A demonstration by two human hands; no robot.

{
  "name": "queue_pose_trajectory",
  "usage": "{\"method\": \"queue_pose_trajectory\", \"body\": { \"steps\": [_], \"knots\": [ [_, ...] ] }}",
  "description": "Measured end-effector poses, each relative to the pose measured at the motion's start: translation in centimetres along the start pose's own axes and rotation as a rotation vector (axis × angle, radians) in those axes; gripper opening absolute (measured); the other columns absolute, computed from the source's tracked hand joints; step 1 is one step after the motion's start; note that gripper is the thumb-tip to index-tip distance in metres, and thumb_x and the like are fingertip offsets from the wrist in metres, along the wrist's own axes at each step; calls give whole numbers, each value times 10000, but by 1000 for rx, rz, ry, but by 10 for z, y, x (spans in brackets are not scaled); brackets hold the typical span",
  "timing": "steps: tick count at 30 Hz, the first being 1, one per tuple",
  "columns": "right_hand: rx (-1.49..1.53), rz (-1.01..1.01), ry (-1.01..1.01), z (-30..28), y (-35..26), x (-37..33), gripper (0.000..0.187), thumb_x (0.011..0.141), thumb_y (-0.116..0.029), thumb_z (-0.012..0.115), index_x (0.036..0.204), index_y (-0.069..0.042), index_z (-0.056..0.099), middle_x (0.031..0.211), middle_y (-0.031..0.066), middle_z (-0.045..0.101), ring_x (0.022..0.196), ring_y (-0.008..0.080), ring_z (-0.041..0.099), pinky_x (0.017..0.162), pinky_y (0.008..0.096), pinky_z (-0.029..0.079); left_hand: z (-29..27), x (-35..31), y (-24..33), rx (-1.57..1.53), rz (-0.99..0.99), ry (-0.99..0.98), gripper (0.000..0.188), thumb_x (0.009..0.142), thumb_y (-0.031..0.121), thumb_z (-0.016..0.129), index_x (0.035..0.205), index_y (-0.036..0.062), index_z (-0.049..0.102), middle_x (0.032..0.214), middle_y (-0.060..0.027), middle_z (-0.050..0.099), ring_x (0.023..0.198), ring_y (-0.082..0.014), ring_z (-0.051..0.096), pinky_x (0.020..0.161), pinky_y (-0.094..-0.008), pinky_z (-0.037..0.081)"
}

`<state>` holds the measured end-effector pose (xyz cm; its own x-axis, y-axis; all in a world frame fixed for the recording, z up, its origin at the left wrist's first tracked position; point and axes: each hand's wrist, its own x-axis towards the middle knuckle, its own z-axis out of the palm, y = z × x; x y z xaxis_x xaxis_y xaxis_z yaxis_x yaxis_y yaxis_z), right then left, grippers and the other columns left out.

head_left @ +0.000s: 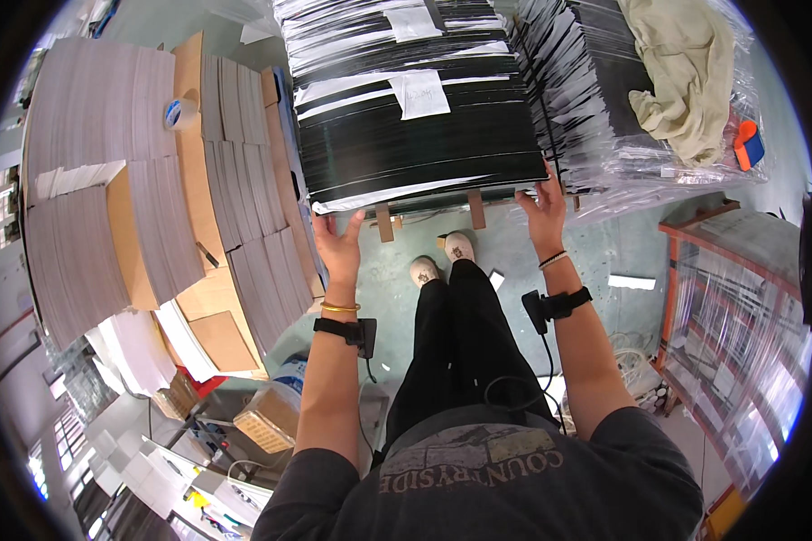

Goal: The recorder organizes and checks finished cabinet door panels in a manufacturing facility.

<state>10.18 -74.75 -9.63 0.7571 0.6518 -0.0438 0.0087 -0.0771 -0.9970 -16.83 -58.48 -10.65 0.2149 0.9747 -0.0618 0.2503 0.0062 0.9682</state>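
Note:
A tall stack of black sheets (pixel 415 149) with white edges and streaks stands in front of me. My left hand (pixel 338 243) is at its near left corner, fingers against the side and thumb apart at the front edge. At the near right corner, my right hand (pixel 543 212) has its fingers along the side and its thumb on the front edge. Both hands grip the corners; some fingertips are hidden by the sheets. A white paper slip (pixel 419 95) lies on the black surface, with another slip (pixel 412 22) farther back.
Stacks of greyish board (pixel 99 108) with a tape roll (pixel 179 114) rise at left. At right, a second sheet stack bears a beige cloth (pixel 686 72) and an orange-and-blue object (pixel 748 146). A film-wrapped load (pixel 731 307) stands nearer on the right. White scraps (pixel 632 282) lie on the floor.

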Motion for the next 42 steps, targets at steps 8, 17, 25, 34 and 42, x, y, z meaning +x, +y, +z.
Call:
{"method": "queue_pose_trajectory", "body": {
  "steps": [8,17,25,34,42],
  "knots": [
    [32,33,2,0,4,-3,602,682,129,551,1249,-8,404,1161,49,482,1022,112,461,885,243,372,0,-3,2,27,-10,16,540,714,149,725,1144,-4,436,1095,-91,526,1027,-157,479,932,-280,345],
    [85,40,42,-2,11,-11,597,701,113,575,1255,-5,388,1155,62,482,1026,119,467,912,259,363,4,-12,0,-61,0,47,490,712,95,719,1108,1,446,1081,-75,517,1008,-142,478,914,-262,349],
    [77,53,30,-8,8,-12,618,688,66,634,1249,-1,383,1179,69,456,1058,136,449,920,269,355,-5,-12,-3,-96,29,16,499,720,35,696,1140,11,428,1080,-58,515,1006,-136,490,910,-261,358],
    [-206,-34,-64,-10,-9,-3,703,658,-67,699,1275,-87,362,1186,104,427,1083,208,438,888,323,370,-4,-4,3,-98,8,-51,544,722,22,684,1184,23,396,1143,-57,478,1072,-152,454,948,-280,343],
    [-288,-59,-47,-19,5,-11,746,589,-54,749,1226,-15,361,1191,118,436,1077,242,450,896,336,380,-16,-11,-17,-141,6,-74,826,617,174,793,1247,27,279,1175,-81,427,1092,-183,425,957,-306,346]
  ]
}}
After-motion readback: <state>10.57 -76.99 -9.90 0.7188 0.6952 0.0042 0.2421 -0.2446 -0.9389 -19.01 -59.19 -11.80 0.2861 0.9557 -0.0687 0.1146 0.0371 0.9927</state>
